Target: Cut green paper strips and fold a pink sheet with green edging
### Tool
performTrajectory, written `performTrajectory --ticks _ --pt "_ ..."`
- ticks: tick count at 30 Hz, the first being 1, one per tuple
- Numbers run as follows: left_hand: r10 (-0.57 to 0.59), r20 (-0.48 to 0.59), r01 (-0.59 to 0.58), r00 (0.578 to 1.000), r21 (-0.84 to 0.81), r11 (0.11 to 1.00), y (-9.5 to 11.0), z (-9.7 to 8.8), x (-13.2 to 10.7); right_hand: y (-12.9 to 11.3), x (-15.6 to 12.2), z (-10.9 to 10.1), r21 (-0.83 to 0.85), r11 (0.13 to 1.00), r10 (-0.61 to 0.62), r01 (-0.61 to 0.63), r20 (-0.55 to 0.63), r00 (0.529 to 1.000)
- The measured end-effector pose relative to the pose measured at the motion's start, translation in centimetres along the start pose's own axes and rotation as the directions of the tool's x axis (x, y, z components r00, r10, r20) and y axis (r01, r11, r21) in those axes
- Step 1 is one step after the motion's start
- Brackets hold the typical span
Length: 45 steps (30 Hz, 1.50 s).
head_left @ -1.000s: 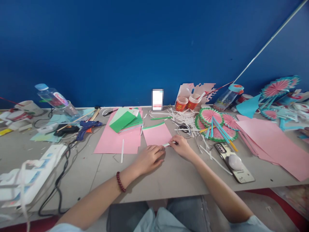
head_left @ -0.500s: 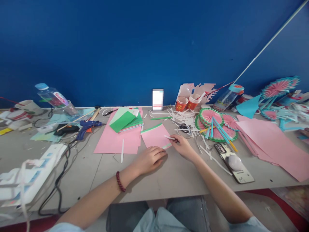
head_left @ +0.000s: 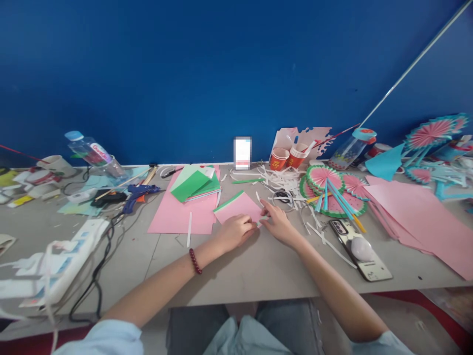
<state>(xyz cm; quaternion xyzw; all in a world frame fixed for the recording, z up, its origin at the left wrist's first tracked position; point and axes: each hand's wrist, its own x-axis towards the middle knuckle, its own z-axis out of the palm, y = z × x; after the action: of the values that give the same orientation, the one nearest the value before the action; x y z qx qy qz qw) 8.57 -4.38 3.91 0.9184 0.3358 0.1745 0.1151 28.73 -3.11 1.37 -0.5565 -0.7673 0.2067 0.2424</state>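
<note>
A pink paper sheet (head_left: pixel 236 209) with a green strip along its far edge lies at an angle in front of me. My left hand (head_left: pixel 236 232) rests on its near side, with bent fingers closed together at the near right corner. My right hand (head_left: pixel 279 224) is at the sheet's right edge, thumb and index finger apart. Just beyond that index fingertip is a narrow white strip (head_left: pixel 258 198), which looks loose. Part of the sheet's near edge is hidden under my hands.
Left are pink sheets (head_left: pixel 181 222) under green papers (head_left: pixel 190 186), a blue glue gun (head_left: pixel 138 196) and a power strip (head_left: pixel 70 261). Right are white paper scraps (head_left: pixel 284 180), red paper cups (head_left: pixel 279 159), watermelon paper fans (head_left: pixel 327 185), a phone (head_left: pixel 360 249) and more pink sheets (head_left: pixel 417 207).
The white strip has left my right fingers, which have spread apart. My left hand has moved closer to the sheet's near right corner, and the sheet has turned slightly.
</note>
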Motion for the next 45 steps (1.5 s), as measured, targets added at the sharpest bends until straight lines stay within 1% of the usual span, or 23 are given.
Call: performTrajectory --ticks 3,6,16,25,30,35,40,45 --pt "0.026 -0.003 -0.026 1.0 0.091 0.996 -0.1 0.7 0.4 -0.1 0.0 0.0 -0.02 1.0 0.013 -0.013 0.004 1.0" --pt "0.021 -0.022 -0.018 1.0 0.138 0.99 -0.1 1.2 0.4 -0.2 0.0 0.0 -0.03 0.999 0.024 -0.024 0.024 0.999" --pt "0.048 -0.069 -0.037 0.996 0.156 0.987 -0.4 2.1 0.0 -0.3 0.0 -0.2 -0.02 0.999 0.029 -0.029 0.03 0.999" --pt "0.044 -0.071 -0.031 0.996 0.177 0.984 0.0 1.9 0.1 -0.3 -0.1 -0.2 -0.029 0.999 0.03 -0.029 0.036 0.999" --pt "0.051 -0.045 -0.042 0.998 0.193 0.98 0.1 1.8 0.2 -0.4 0.0 -0.2 -0.009 0.999 0.054 -0.054 0.047 0.997" --pt "0.015 -0.019 -0.012 1.0 0.157 0.988 0.2 1.8 0.3 -0.6 0.0 -0.3 0.0 0.998 0.063 -0.063 0.057 0.996" --pt "-0.005 0.007 0.004 1.0 0.171 0.985 0.3 1.7 0.5 -0.5 0.0 -0.2 -0.009 0.998 0.056 -0.056 0.044 0.997" --pt "-0.006 0.017 0.003 1.0 0.148 0.989 0.4 1.5 0.4 -0.6 0.0 -0.3 -0.013 0.998 0.065 -0.064 0.049 0.997"
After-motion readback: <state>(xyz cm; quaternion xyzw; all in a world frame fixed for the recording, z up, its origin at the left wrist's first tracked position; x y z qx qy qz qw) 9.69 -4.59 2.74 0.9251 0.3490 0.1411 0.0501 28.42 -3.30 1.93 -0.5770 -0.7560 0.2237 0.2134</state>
